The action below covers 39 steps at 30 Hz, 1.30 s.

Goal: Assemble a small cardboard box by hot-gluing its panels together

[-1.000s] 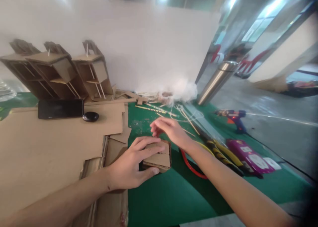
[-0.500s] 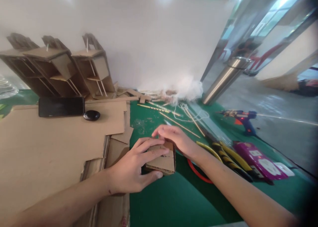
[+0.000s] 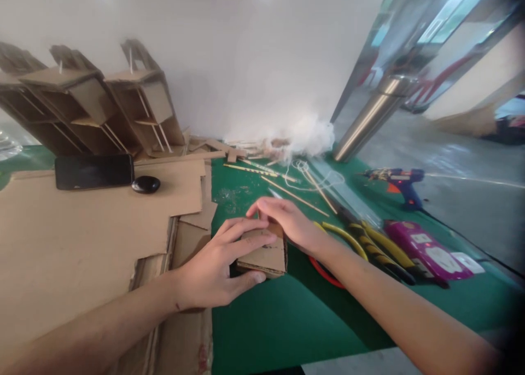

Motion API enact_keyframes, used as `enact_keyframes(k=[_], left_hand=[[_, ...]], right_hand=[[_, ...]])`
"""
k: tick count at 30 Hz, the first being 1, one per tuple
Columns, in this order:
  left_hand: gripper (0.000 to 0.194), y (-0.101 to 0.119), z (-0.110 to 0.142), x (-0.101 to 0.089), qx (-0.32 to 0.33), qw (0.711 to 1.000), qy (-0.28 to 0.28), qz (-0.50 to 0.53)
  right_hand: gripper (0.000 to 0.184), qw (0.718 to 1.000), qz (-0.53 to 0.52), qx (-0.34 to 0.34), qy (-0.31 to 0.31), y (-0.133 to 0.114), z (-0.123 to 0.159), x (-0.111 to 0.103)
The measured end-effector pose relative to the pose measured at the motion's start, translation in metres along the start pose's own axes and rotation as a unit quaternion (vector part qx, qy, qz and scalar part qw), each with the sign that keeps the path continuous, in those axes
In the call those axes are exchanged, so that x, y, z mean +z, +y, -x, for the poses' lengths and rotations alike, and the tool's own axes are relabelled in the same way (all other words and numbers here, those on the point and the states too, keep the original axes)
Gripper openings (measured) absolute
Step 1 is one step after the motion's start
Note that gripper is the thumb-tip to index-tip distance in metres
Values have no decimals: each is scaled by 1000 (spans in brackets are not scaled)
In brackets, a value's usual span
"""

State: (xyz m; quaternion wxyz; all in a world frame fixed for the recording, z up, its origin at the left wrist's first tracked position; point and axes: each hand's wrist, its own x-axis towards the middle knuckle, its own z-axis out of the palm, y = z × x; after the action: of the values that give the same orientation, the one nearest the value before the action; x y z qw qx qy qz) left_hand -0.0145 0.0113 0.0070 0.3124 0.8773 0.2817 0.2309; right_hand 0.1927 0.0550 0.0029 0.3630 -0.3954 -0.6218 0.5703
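A small cardboard box (image 3: 262, 257) sits on the green tabletop in front of me. My left hand (image 3: 223, 260) is closed around it, with the fingers across its top and the thumb along its near side. At the far right corner of the box, my right hand (image 3: 287, 222) has its fingers bent and pressed against it. A narrow brown bit of cardboard shows by the right fingertips; the fingers partly hide it, and I cannot make out whether it belongs to the box.
Cardboard sheets (image 3: 94, 233) cover the left, bearing a phone (image 3: 94, 171) and a black mouse-shaped object (image 3: 146, 184). Cardboard structures (image 3: 143, 107) stand behind. On the right are pliers with yellow handles (image 3: 383, 249), a purple power strip (image 3: 424, 249), a glue gun (image 3: 397, 183) and a steel bottle (image 3: 369, 118).
The camera view has shifted slightly, so the scene sits a little higher and further left. Both hands stay on the box in nearly the same pose.
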Motion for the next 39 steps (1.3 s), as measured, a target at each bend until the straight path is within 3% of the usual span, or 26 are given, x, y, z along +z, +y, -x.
enact_keyframes(k=[5, 12, 19, 23, 29, 39], left_hand=[[54, -1, -1, 0, 7, 1000, 5, -10], [56, 1, -1, 0, 8, 1000, 9, -12], [55, 2, -1, -1, -1, 1000, 9, -15], [54, 3, -2, 0, -3, 1000, 9, -17], [54, 2, -2, 0, -2, 1000, 8, -20], [56, 2, -1, 0, -13, 1000, 11, -13]], right_hand=[[50, 999, -20, 36, 17, -1, 0, 3], [63, 999, -17, 5, 44, 3, 0, 6], [71, 992, -83, 37, 85, 3, 0, 14], [76, 996, -7, -4, 93, 7, 1, 12], [83, 979, 105, -34, 173, 5, 4, 14], [83, 981, 93, -22, 170, 8, 4, 16]])
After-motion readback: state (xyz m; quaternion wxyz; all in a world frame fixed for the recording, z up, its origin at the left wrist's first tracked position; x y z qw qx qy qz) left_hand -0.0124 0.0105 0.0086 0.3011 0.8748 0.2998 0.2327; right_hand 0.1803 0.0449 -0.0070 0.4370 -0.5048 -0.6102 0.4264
